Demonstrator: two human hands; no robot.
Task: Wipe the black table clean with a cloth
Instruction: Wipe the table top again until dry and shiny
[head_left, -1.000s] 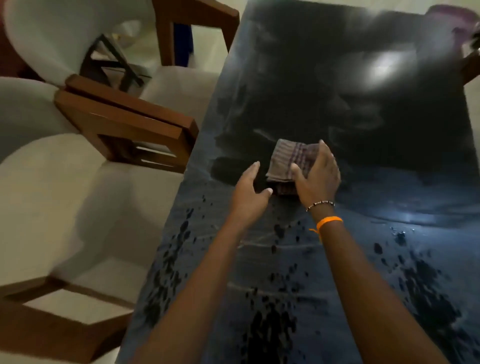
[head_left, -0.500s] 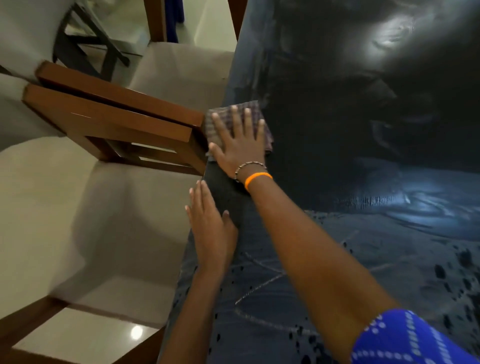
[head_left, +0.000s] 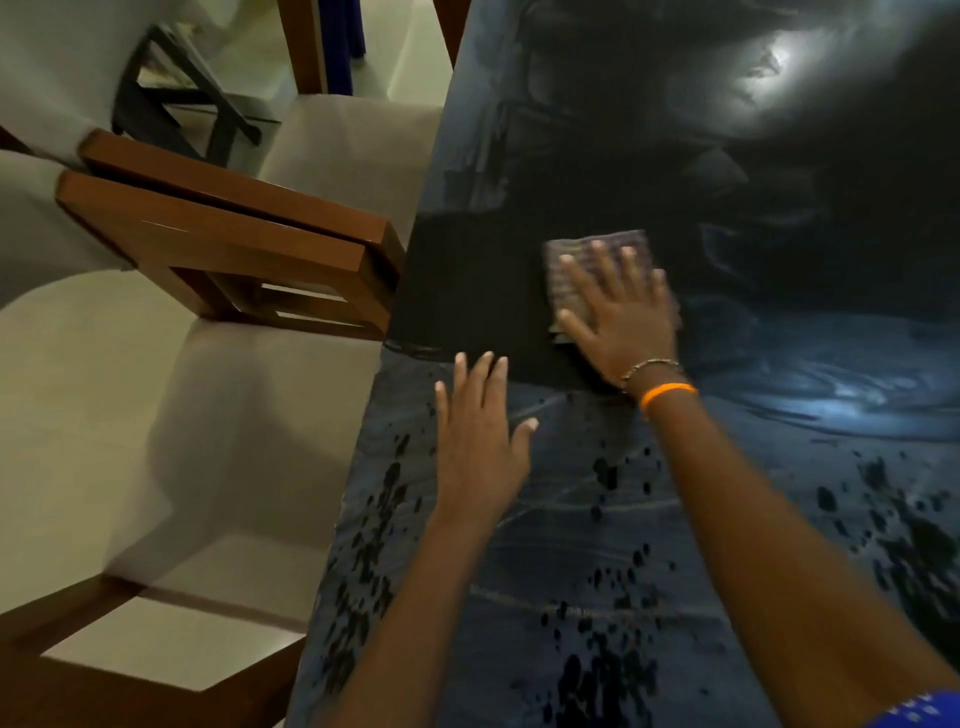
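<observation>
While the cloth (head_left: 597, 270) lies flat under our right hand (head_left: 621, 317), fingers spread and pressing it onto the table (head_left: 779, 493), our left hand (head_left: 475, 441) rests open nearby.

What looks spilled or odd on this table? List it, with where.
Dark droplets speckle the near part of the black table, on a dull dusty film. Beyond them a darker clean band runs from the table's left edge to the cloth under the flat right hand. The left hand lies flat.
</observation>
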